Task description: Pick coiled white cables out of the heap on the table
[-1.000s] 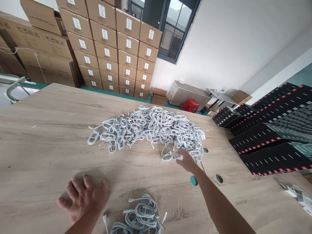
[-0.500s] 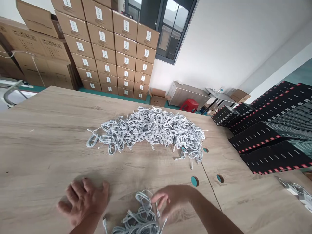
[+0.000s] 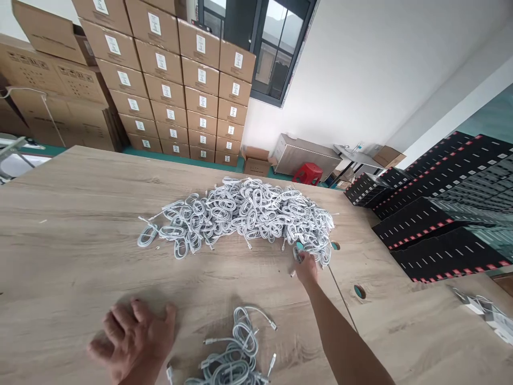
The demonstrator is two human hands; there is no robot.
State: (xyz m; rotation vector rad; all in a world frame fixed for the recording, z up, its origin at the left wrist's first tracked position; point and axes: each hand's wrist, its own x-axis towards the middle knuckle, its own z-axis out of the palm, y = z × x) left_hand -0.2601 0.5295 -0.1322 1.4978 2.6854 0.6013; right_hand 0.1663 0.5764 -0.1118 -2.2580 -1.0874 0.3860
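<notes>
A large heap of coiled white charging cables [image 3: 256,208] lies across the middle of the table. My right hand [image 3: 308,267] is at the heap's near right edge, its fingers closed about a coiled cable [image 3: 297,254] there; the fingertips are partly hidden. My left hand [image 3: 134,337] rests on the tabletop with its fingers apart, holding nothing. Between my arms, close to me, sits a smaller pile of cables [image 3: 236,355], with several plug ends sticking out and its lower part cut off by the frame.
The wooden table [image 3: 92,224] has a seam and round holes [image 3: 359,291] on the right. Black boxes with red marks [image 3: 449,256] are stacked at the right. Brown cartons [image 3: 168,85], a red stool [image 3: 308,173] and an open carton [image 3: 256,160] stand beyond the table.
My right hand has moved from the near pile forward to the edge of the large heap, and a cable now lies across the top of the near pile. My left hand stays on the table.
</notes>
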